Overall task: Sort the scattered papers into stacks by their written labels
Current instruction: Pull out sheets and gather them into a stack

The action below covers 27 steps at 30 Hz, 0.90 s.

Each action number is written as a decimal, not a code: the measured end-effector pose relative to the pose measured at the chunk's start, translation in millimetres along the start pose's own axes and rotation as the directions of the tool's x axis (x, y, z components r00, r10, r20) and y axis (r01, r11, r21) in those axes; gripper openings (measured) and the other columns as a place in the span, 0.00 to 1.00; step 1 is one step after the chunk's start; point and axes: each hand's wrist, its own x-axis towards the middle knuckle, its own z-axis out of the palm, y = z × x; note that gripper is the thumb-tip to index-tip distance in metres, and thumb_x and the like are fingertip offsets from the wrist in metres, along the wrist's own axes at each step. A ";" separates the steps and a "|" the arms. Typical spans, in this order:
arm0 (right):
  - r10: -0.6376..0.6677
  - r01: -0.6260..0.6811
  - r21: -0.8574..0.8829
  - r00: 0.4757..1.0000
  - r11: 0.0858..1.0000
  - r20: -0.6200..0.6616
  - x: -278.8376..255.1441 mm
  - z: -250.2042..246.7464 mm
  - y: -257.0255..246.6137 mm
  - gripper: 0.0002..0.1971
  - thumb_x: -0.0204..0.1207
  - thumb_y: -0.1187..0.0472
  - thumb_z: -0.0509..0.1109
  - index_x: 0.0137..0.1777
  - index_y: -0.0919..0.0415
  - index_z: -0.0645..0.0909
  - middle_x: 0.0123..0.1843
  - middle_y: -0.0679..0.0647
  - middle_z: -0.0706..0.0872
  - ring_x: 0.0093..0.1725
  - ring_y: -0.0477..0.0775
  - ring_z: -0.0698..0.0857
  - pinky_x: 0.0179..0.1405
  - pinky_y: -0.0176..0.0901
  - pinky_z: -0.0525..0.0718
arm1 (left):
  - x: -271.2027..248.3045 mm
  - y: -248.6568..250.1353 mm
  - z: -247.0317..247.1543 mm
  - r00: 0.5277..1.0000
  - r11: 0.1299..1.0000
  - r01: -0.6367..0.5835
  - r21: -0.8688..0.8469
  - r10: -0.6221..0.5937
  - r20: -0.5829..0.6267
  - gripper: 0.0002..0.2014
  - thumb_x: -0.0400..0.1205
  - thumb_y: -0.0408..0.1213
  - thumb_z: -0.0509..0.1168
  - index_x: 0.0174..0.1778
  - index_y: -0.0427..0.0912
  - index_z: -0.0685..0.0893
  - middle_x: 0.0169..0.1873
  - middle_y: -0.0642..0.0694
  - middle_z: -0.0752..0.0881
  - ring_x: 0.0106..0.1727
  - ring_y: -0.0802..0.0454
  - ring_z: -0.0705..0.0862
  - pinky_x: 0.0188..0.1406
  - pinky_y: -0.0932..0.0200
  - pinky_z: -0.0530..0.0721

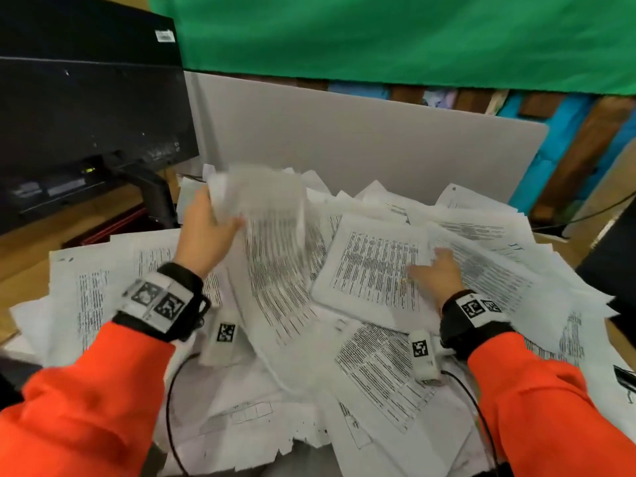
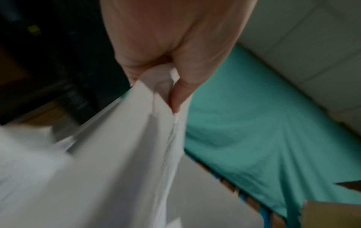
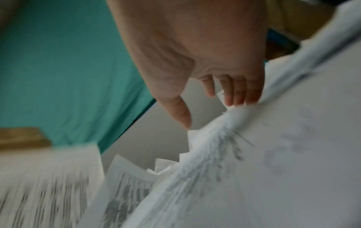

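The left hand is pinching a blurred white printed sheet above the counter's far-left corner; the right hand, fingers spread, is pressing a squared white printed stack. Next: reading the sheet's label, likely.

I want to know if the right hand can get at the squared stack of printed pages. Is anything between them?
Nothing visible: the right hand already rests with straight fingers on the squared stack, which lies on top of the scattered papers.

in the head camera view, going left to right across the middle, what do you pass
Black monitor → left hand gripping lifted sheets → thick printed stack → right hand resting on the papers → blue and brown wall.
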 end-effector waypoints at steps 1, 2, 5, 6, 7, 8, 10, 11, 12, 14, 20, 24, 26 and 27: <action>-0.084 0.084 0.011 0.996 0.996 -0.004 -7.7 0.4 -14.4 0.38 0.75 0.59 0.78 0.81 0.61 0.63 0.75 0.60 0.74 0.70 0.61 0.78 0.70 0.54 0.76 | 5.3 21.7 -8.5 0.993 0.992 -0.121 -0.027 0.120 -0.021 0.24 0.78 0.32 0.70 0.70 0.41 0.73 0.63 0.46 0.82 0.62 0.50 0.82 0.62 0.50 0.82; -0.159 0.155 0.067 0.986 0.986 0.049 -13.4 1.7 -28.0 0.40 0.75 0.54 0.78 0.83 0.56 0.62 0.78 0.59 0.72 0.74 0.59 0.75 0.71 0.54 0.75 | 10.3 44.5 -17.5 0.974 0.973 -0.225 -0.052 0.224 -0.024 0.22 0.80 0.34 0.69 0.69 0.44 0.74 0.62 0.49 0.82 0.61 0.54 0.82 0.62 0.54 0.81; -0.330 0.227 0.335 0.898 0.914 0.292 -40.2 10.3 -76.3 0.42 0.75 0.45 0.75 0.85 0.49 0.58 0.82 0.49 0.67 0.78 0.50 0.71 0.74 0.55 0.70 | 22.6 96.5 -40.0 0.908 0.895 -0.417 -0.157 0.417 -0.037 0.16 0.82 0.37 0.67 0.66 0.44 0.78 0.55 0.54 0.85 0.54 0.64 0.86 0.55 0.66 0.83; -0.356 0.191 0.436 0.871 0.880 0.337 -46.9 14.5 -90.2 0.44 0.74 0.44 0.75 0.86 0.49 0.57 0.84 0.47 0.66 0.79 0.49 0.70 0.78 0.56 0.67 | 25.7 108.4 -44.1 0.895 0.866 -0.442 -0.233 0.445 -0.040 0.16 0.82 0.35 0.66 0.66 0.41 0.79 0.56 0.51 0.86 0.54 0.62 0.87 0.54 0.67 0.84; -0.386 0.151 0.534 0.848 0.832 0.362 -54.1 17.0 -104.2 0.46 0.71 0.45 0.78 0.86 0.53 0.58 0.84 0.49 0.68 0.80 0.49 0.71 0.81 0.57 0.66 | 29.4 118.6 -46.9 0.886 0.839 -0.451 -0.305 0.463 -0.034 0.15 0.83 0.34 0.65 0.66 0.38 0.78 0.57 0.49 0.86 0.56 0.61 0.87 0.55 0.67 0.84; -0.430 0.121 0.625 0.823 0.771 0.371 -57.6 19.4 -116.7 0.48 0.67 0.47 0.81 0.84 0.59 0.62 0.81 0.53 0.74 0.78 0.51 0.75 0.81 0.58 0.68 | 31.7 126.4 -48.6 0.878 0.822 -0.458 -0.339 0.477 -0.028 0.16 0.84 0.34 0.63 0.68 0.35 0.77 0.59 0.47 0.85 0.59 0.60 0.86 0.57 0.65 0.84; -0.478 0.102 0.733 0.816 0.672 0.324 -68.1 18.9 -138.5 0.40 0.63 0.53 0.83 0.75 0.65 0.74 0.70 0.58 0.86 0.71 0.55 0.83 0.76 0.61 0.76 | 34.5 135.8 -45.9 0.853 0.795 -0.485 -0.366 0.522 0.003 0.18 0.85 0.36 0.61 0.70 0.32 0.75 0.63 0.42 0.84 0.63 0.53 0.85 0.61 0.57 0.84; -0.497 0.142 0.743 0.821 0.654 0.281 -72.9 16.9 -147.4 0.33 0.65 0.54 0.82 0.70 0.62 0.79 0.67 0.57 0.88 0.68 0.55 0.85 0.75 0.60 0.78 | 35.1 136.0 -41.5 0.836 0.778 -0.492 -0.390 0.548 0.038 0.19 0.85 0.38 0.61 0.69 0.33 0.75 0.64 0.40 0.83 0.64 0.49 0.84 0.63 0.51 0.84; -0.514 0.202 0.732 0.826 0.651 0.229 -73.8 15.2 -153.3 0.24 0.70 0.55 0.80 0.66 0.57 0.82 0.65 0.54 0.88 0.67 0.53 0.86 0.74 0.58 0.78 | 34.4 135.5 -36.6 0.823 0.766 -0.486 -0.420 0.563 0.074 0.18 0.84 0.38 0.61 0.69 0.35 0.76 0.65 0.38 0.83 0.65 0.47 0.84 0.65 0.47 0.82; -0.562 0.318 0.690 0.813 0.650 0.154 -78.1 9.3 -157.4 0.12 0.79 0.54 0.74 0.61 0.48 0.82 0.62 0.44 0.89 0.64 0.43 0.86 0.71 0.47 0.80 | 32.9 133.2 -25.1 0.859 0.757 -0.363 -0.543 0.498 0.120 0.14 0.82 0.38 0.63 0.63 0.39 0.80 0.62 0.40 0.85 0.64 0.46 0.84 0.66 0.45 0.81; -0.389 0.221 0.457 0.865 0.862 0.317 -57.7 22.7 -83.7 0.18 0.74 0.52 0.78 0.63 0.48 0.81 0.62 0.44 0.88 0.64 0.47 0.86 0.74 0.56 0.78 | 20.5 71.6 28.2 0.926 0.942 0.111 -0.316 0.017 0.377 0.19 0.73 0.47 0.68 0.56 0.43 0.78 0.49 0.50 0.83 0.47 0.57 0.80 0.43 0.69 0.81; -0.211 0.072 0.314 0.874 0.947 0.437 -43.4 32.0 -35.3 0.29 0.70 0.48 0.81 0.70 0.56 0.81 0.65 0.51 0.89 0.63 0.55 0.88 0.71 0.61 0.81 | 11.3 22.3 68.3 0.739 0.990 0.110 0.085 -0.139 0.659 0.22 0.78 0.41 0.66 0.68 0.42 0.76 0.58 0.49 0.82 0.58 0.50 0.80 0.57 0.55 0.77; -0.217 0.087 0.377 0.924 0.922 0.316 -33.9 25.2 -37.4 0.14 0.77 0.56 0.76 0.61 0.57 0.85 0.57 0.52 0.92 0.56 0.54 0.91 0.62 0.57 0.87 | 15.0 18.0 85.8 0.863 0.998 0.071 -0.002 -0.060 0.502 0.18 0.79 0.33 0.66 0.66 0.40 0.77 0.47 0.48 0.83 0.47 0.48 0.83 0.46 0.55 0.81; -0.216 0.102 0.385 0.940 0.917 0.266 -29.6 18.6 -40.7 0.10 0.79 0.59 0.74 0.58 0.56 0.85 0.55 0.51 0.92 0.54 0.52 0.92 0.56 0.52 0.89 | 17.9 18.2 95.3 0.911 0.995 0.077 -0.067 -0.043 0.411 0.18 0.79 0.31 0.67 0.65 0.42 0.77 0.48 0.46 0.83 0.45 0.49 0.83 0.42 0.57 0.82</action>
